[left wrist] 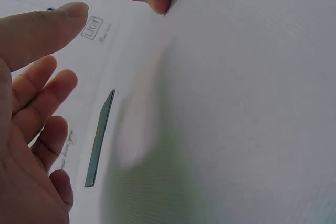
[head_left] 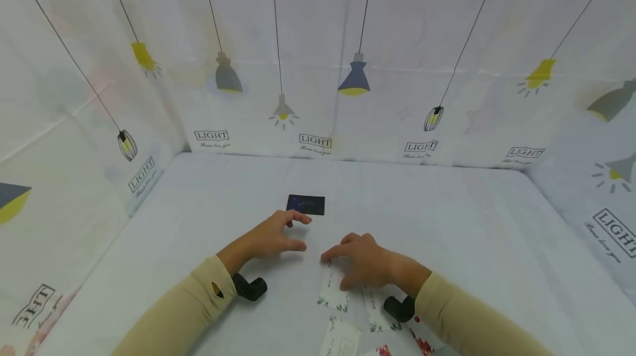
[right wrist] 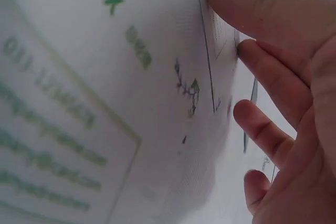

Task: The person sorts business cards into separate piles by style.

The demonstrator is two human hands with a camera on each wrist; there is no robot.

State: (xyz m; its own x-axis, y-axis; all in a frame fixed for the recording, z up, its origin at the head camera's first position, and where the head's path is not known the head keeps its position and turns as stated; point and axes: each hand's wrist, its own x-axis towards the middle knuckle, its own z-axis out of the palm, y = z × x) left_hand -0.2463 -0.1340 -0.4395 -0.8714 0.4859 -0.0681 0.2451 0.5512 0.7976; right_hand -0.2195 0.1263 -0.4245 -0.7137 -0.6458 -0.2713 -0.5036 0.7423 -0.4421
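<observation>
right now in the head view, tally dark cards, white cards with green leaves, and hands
Dark card: 1
White cards with green leaves: 3
Left hand and right hand: 2
Total: 6

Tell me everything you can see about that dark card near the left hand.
The dark card is a thin, near-black rectangle, apparently stiff paper or plastic, with a bluish patch at its left and pale print too small to read. It lies flat on the white table, long side roughly crosswise. The left hand partly overlaps its near edge in the head view, but the left wrist view shows a gap between them.
</observation>
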